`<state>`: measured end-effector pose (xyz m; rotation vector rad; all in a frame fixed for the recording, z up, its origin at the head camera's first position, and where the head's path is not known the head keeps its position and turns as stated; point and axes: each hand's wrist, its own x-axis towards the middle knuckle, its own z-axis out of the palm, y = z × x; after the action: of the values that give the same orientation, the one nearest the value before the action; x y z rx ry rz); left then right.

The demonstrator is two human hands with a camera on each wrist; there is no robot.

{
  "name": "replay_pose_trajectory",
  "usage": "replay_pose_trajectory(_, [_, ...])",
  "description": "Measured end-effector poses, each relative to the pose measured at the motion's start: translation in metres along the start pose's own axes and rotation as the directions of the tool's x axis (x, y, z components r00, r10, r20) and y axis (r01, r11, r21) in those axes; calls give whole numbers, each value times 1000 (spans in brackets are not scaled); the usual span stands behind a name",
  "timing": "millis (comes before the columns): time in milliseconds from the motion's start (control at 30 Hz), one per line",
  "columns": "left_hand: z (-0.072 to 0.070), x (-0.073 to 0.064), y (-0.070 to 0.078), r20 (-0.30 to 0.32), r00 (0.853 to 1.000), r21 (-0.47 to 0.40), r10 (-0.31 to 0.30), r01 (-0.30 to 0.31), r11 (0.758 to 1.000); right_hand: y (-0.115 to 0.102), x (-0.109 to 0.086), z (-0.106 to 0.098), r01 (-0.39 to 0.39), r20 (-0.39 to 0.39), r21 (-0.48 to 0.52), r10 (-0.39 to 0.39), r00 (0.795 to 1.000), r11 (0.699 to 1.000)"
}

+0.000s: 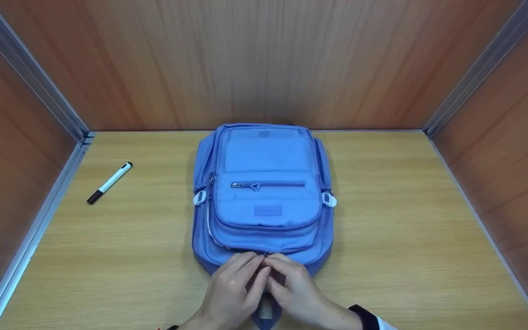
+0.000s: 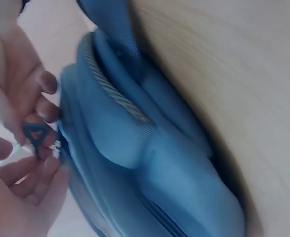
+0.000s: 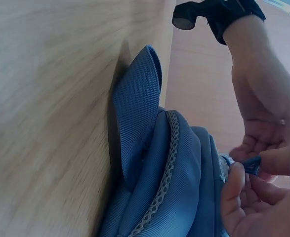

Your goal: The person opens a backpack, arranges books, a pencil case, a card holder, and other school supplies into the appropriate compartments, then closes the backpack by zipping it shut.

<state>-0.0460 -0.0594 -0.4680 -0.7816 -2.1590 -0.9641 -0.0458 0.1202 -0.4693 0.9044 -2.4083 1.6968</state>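
Observation:
A blue backpack lies front side up on the table, its carry handle toward me. Both hands meet at the zipper along its near edge. My right hand pinches a triangular zip pull between thumb and finger. Beside it, my left hand has curled fingers on the backpack's edge, close to the metal zip slider. Its fingertips are partly hidden in the head view. The near edge of the bag overlaps with both hands there.
A white marker with black ends lies on the table to the left of the bag. Wooden panels with metal edging wall in the light wooden table at the back and both sides. Pale buckles sit on the bag's sides.

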Motion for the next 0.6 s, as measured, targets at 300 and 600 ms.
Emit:
replay_pose_trajectory(300, [-10, 5, 7, 131, 982, -73, -140, 150, 986, 10, -3, -9, 214, 94, -157, -201, 975, 964])
replay_pose_trajectory(600, [-14, 6, 12, 196, 968, -35, -155, 164, 986, 21, 11, -29, 312, -10, -666, -426, 904, 678])
